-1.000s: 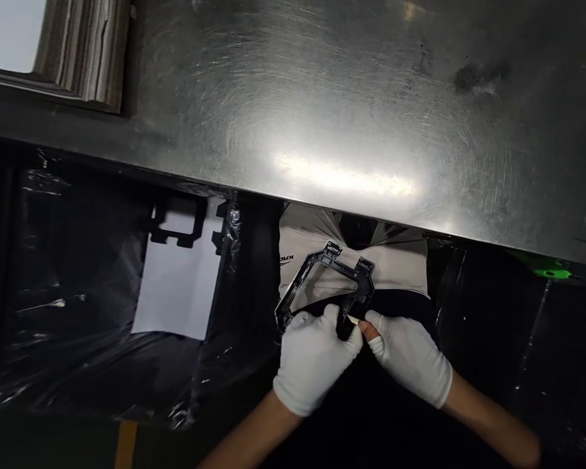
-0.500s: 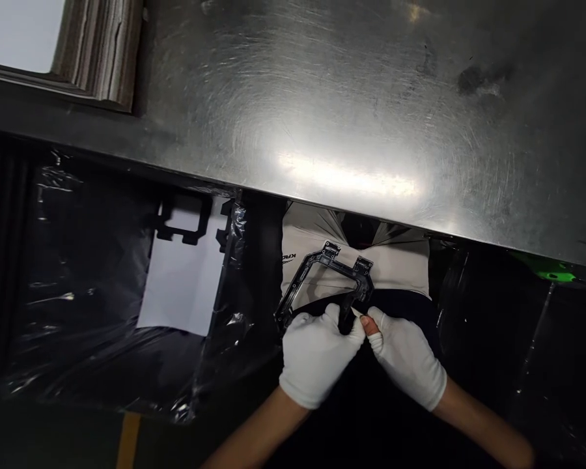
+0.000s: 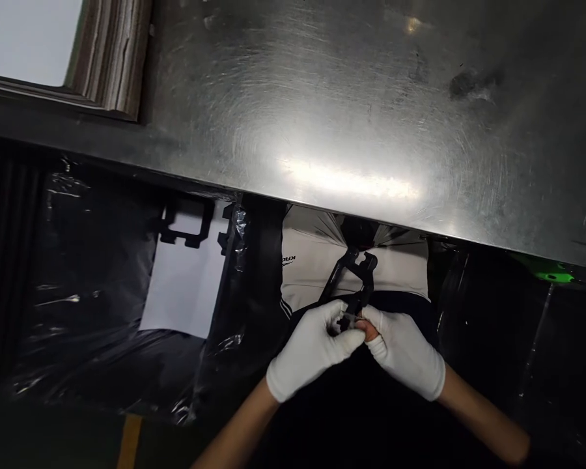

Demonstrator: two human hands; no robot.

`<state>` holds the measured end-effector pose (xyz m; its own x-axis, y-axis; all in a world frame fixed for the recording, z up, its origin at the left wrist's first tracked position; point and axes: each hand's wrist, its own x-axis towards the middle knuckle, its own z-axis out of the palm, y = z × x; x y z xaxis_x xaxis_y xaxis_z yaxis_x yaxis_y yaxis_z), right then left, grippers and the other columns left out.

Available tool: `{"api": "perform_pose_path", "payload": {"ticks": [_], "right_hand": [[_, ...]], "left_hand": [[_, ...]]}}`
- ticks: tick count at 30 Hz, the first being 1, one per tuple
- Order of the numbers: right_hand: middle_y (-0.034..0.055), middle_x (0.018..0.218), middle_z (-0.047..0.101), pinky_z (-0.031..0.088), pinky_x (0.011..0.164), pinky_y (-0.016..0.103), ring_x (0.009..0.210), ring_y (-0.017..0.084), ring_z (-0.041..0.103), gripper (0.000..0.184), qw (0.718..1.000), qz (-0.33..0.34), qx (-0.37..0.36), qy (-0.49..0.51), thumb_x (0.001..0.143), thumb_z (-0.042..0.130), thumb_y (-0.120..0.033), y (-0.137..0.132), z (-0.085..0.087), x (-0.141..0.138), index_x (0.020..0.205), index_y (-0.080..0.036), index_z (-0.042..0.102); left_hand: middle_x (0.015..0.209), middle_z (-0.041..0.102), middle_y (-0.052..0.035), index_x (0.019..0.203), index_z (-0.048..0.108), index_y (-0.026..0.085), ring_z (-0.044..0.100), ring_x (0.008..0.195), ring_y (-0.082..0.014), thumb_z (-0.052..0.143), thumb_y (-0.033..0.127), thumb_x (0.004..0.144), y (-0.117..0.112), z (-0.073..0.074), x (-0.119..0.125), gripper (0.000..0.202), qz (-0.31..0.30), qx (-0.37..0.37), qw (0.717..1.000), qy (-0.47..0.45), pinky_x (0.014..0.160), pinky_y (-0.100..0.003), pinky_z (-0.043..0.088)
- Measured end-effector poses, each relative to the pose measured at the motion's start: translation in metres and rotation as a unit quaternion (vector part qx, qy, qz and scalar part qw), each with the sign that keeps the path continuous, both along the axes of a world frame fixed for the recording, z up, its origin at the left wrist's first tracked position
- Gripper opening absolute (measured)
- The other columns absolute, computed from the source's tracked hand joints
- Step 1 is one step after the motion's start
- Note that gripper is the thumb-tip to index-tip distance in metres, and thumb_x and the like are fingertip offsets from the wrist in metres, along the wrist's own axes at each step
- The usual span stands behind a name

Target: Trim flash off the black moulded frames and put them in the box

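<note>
A black plastic frame (image 3: 366, 279) is held over my lap, turned so that it looks narrow, with its lower part hidden by my hands. My left hand (image 3: 308, 350), in a white glove, is closed around the lower end of this frame. Beside it my right hand (image 3: 406, 352) is closed too, its glove leaving the thumb tip bare. Between the right thumb and fingers is a thin, pale, blade-like piece (image 3: 353, 317), lying against the frame. It is too small to name surely.
A metal table (image 3: 293, 111) spans the top, its edge just beyond my lap. A stack of sheets (image 3: 112, 58) stands at the table's upper left. On the left, below the edge, a dark plastic-lined container holds a white sheet (image 3: 183, 286) and black frames (image 3: 195, 238).
The black frame has been turned from a wide, open view to a narrow one. My left hand has changed its hold and shifted slightly left. My right hand has barely moved.
</note>
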<state>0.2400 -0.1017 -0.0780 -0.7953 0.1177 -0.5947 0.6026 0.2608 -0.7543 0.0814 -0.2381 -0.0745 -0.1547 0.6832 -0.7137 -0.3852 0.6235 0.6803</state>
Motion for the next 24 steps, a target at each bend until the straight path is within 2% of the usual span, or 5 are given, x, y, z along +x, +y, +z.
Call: {"api": "perform_pose_path", "payload": {"ticks": [7, 11, 16, 20, 24], "right_hand": [[0.0005, 0.082, 0.071, 0.039, 0.062, 0.026, 0.066, 0.014, 0.064, 0.041, 0.998, 0.014, 0.04, -0.056, 0.118, 0.032, -0.049, -0.013, 0.003, -0.003, 0.104, -0.023, 0.06], [0.0001, 0.074, 0.065, 0.034, 0.058, 0.027, 0.059, 0.014, 0.057, 0.045, 0.997, -0.006, 0.049, -0.066, 0.117, 0.028, -0.054, -0.019, 0.004, -0.004, 0.098, -0.023, 0.054], [0.0007, 0.078, 0.064, 0.038, 0.059, 0.026, 0.062, 0.016, 0.059, 0.053, 0.995, -0.058, 0.016, -0.075, 0.117, 0.018, -0.063, -0.023, 0.005, -0.006, 0.101, -0.024, 0.05], [-0.0002, 0.078, 0.062, 0.039, 0.058, 0.026, 0.062, 0.016, 0.059, 0.056, 0.996, -0.053, -0.005, -0.071, 0.115, 0.017, -0.069, -0.018, 0.006, -0.007, 0.098, -0.025, 0.047], [0.0003, 0.081, 0.063, 0.041, 0.063, 0.029, 0.066, 0.016, 0.06, 0.056, 0.997, -0.045, -0.011, -0.059, 0.114, 0.019, -0.068, -0.008, 0.009, -0.006, 0.095, -0.024, 0.047]], "left_hand": [[0.072, 0.066, -0.0009, 0.081, 0.063, 0.02, 0.06, 0.068, -0.0167, 0.073, 0.042, 0.085, -0.001, -0.003, 0.014, 0.025, 0.021, -0.034, 0.999, 0.001, 0.065, -0.03, 0.048], [0.07, 0.063, 0.0009, 0.077, 0.062, 0.02, 0.055, 0.064, -0.0142, 0.07, 0.04, 0.083, -0.001, -0.004, 0.02, 0.023, 0.053, -0.045, 0.998, 0.008, 0.062, -0.029, 0.046], [0.065, 0.053, 0.0049, 0.08, 0.061, 0.02, 0.047, 0.056, -0.0107, 0.067, 0.036, 0.085, -0.003, 0.003, 0.018, 0.018, 0.043, -0.041, 0.998, -0.026, 0.056, -0.027, 0.041], [0.066, 0.057, 0.0036, 0.083, 0.062, 0.019, 0.051, 0.057, -0.0116, 0.07, 0.04, 0.087, -0.003, 0.004, 0.014, 0.023, 0.042, -0.037, 0.997, -0.057, 0.058, -0.027, 0.043], [0.078, 0.068, -0.0021, 0.086, 0.062, 0.017, 0.057, 0.059, -0.0126, 0.074, 0.048, 0.086, -0.001, -0.002, 0.014, 0.033, 0.048, -0.036, 0.995, -0.075, 0.059, -0.029, 0.046]]}}
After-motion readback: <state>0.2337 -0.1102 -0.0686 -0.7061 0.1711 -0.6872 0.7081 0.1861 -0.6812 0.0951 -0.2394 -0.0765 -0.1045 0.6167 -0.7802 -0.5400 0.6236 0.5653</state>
